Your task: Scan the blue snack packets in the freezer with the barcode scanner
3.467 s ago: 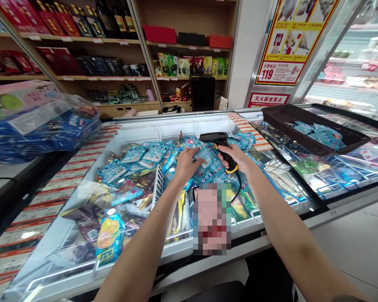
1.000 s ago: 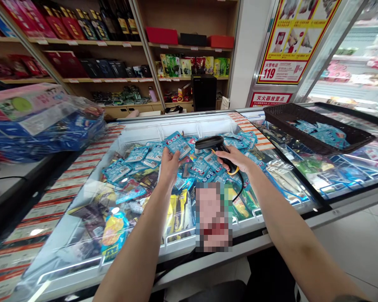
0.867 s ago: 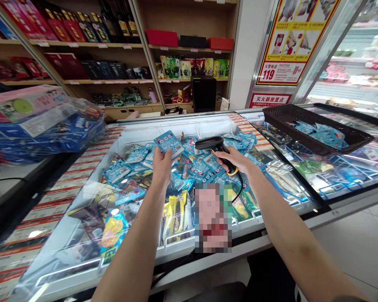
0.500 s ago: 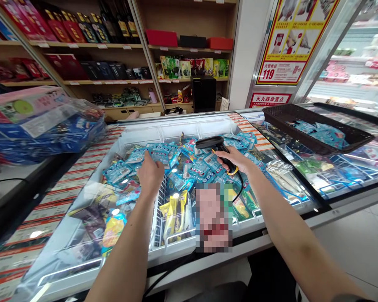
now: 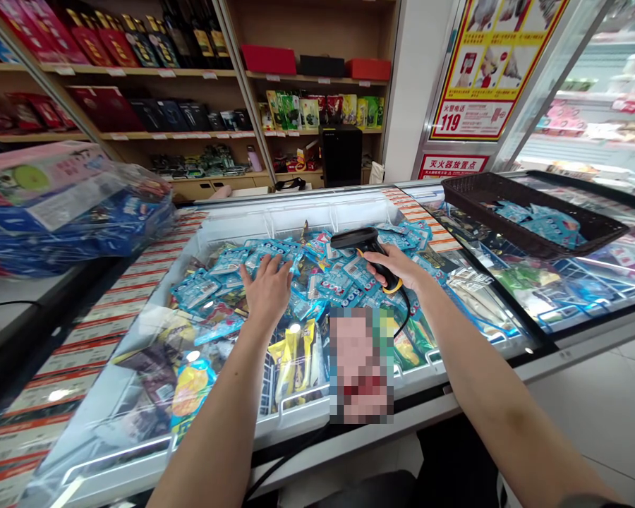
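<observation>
My right hand (image 5: 394, 267) is wrapped round the grip of a black barcode scanner (image 5: 355, 239) with yellow trim, its head pointing left. A dark cable hangs from the grip's lower end. My left hand (image 5: 269, 286) is spread palm down over the blue snack packets (image 5: 227, 262), holding nothing; whether the fingertips touch them I cannot tell. Many more of these packets lie heaped across the chest freezer (image 5: 238, 219). Yellow-wrapped ice creams (image 5: 296, 356) stand in a white wire basket below my hands. A blurred-out patch hides part of the freezer's front.
A dark brown plastic basket (image 5: 473, 197) with a few blue packets rests on the freezer at right. Plastic-wrapped boxes (image 5: 68, 190) stand at left. Price labels (image 5: 106, 317) line the freezer's edge. Behind are shelves with bottles and boxes (image 5: 267, 60), plus a black case (image 5: 341, 156).
My left hand has gone from a pointing, half-curled shape to spread fingers, shifting slightly right and down. My right hand and the scanner have barely moved.
</observation>
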`<state>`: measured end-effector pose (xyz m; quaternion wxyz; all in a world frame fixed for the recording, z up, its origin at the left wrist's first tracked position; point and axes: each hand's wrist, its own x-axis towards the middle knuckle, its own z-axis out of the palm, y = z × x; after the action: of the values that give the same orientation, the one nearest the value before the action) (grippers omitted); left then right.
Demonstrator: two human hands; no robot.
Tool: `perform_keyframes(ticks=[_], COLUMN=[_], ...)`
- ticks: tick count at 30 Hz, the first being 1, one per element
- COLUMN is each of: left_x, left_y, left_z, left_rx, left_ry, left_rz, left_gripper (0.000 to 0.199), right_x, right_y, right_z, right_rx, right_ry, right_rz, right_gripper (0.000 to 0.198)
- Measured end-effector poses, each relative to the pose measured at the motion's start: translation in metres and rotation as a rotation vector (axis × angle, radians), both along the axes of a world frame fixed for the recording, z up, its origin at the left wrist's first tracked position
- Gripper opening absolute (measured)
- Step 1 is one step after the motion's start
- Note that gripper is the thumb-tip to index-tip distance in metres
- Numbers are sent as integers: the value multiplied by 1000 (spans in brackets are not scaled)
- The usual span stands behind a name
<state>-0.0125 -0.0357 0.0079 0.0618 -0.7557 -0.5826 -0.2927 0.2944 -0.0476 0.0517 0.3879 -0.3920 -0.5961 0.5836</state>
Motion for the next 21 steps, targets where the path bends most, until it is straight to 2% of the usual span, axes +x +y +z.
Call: perform_keyframes(ticks=[5,8,11,16,21], left_x=[-15,-11,5,41,56], left_y=[1,0,-2,-6,-8], left_z=[1,5,9,10,4], left_rx=[18,48,67,-106,-205], left_ry=[-21,-59,-89,-185,-218], left_rz=[95,71,10,-165,-190], left_gripper=[37,36,33,37,53], right_x=[0,0,0,0,0], right_y=[1,1,2,2,2], right_z=[-1,-2,-2,-2,-2], right_rx=[-10,-11,-7,-6,-5], right_ry=[-1,4,9,-4,23], right_rz=[-6,-3,-2,-12,-7], right_gripper=[38,37,36,39,38])
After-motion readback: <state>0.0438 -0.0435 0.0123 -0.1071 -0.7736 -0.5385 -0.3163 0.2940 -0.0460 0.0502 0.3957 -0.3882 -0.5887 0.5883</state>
